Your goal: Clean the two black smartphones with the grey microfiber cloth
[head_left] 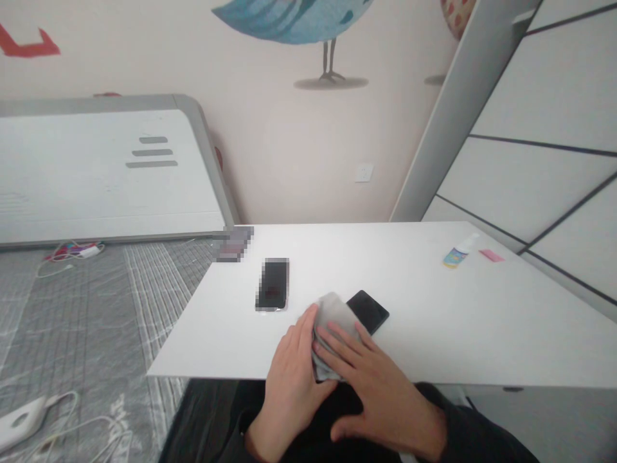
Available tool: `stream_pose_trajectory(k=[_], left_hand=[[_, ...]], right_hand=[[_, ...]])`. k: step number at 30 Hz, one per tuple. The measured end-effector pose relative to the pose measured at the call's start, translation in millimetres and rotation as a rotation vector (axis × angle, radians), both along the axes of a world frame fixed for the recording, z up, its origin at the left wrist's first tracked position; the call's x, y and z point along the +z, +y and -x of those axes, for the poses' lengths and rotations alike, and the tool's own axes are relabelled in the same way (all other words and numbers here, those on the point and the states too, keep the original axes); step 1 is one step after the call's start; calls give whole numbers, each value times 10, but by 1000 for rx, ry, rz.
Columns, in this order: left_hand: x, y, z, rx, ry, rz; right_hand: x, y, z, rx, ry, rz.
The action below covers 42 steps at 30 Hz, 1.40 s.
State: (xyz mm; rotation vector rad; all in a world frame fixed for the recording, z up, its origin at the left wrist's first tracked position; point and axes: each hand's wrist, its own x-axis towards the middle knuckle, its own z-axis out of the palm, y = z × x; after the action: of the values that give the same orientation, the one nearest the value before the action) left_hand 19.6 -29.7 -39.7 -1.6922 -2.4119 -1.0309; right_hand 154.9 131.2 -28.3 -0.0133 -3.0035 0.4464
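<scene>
The person wears a dark long-sleeved top (475, 437), with the left hand (294, 379) and right hand (376, 392) bare.

The bottle's label (452, 258) is too small to read.

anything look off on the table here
Yes: the black phone and the flat item at the back corner of the white table look pixelated, so their surfaces can't be made out.

Dim, even light; warped edges.
</scene>
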Motion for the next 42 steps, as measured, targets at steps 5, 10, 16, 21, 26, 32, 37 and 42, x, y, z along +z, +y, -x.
stream_pose_trajectory(k=[5, 10, 16, 21, 26, 32, 37, 42], left_hand=[[20, -1, 2, 18, -17, 49], [29, 3, 14, -1, -6, 46], [27, 2, 23, 1, -12, 50], [24, 10, 26, 18, -22, 51], [11, 15, 26, 7, -17, 17], [6, 11, 30, 5, -21, 18], [10, 19, 21, 35, -35, 45], [-3, 22, 17, 31, -22, 39]], right_hand=[[-76, 112, -134, -203, 46, -122], [-142, 137, -330, -37, 60, -145], [-166, 24, -397, -131, 60, -151], [-126, -69, -296, -280, 67, -123], [-90, -101, -185, -98, 35, -45], [-70, -1, -155, -89, 66, -58], [-37, 49, -118, -235, 44, -75], [-10, -4, -80, -50, 0, 3]])
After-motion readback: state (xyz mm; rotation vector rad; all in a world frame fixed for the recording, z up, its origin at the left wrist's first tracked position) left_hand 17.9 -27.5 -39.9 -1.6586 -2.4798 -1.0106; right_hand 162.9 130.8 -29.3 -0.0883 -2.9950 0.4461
